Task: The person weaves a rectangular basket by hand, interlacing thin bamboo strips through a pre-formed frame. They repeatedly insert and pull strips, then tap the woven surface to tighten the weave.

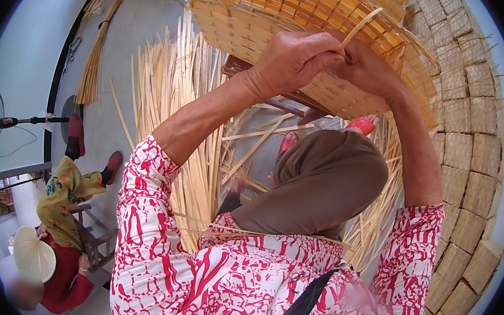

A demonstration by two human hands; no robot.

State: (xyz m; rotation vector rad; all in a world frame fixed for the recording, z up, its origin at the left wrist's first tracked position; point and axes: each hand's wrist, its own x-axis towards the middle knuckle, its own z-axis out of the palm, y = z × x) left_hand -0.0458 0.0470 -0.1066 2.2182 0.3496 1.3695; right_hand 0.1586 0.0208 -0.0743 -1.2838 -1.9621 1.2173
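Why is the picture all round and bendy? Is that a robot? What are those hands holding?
No robot here! It's a person's own two bare hands, with red-and-white sleeves. A camera worn on the person's head looks down, and its wide fisheye lens bends straight edges.

The left hand and right hand meet in front of a woven basket. A thin, pale strip sticks up from between their fingers, though I can't tell which hand grips it. Lots of long loose strips lie on the grey floor. To the right are rows of woven bundles.

Over on the left, another person sits with a pale hand fan.
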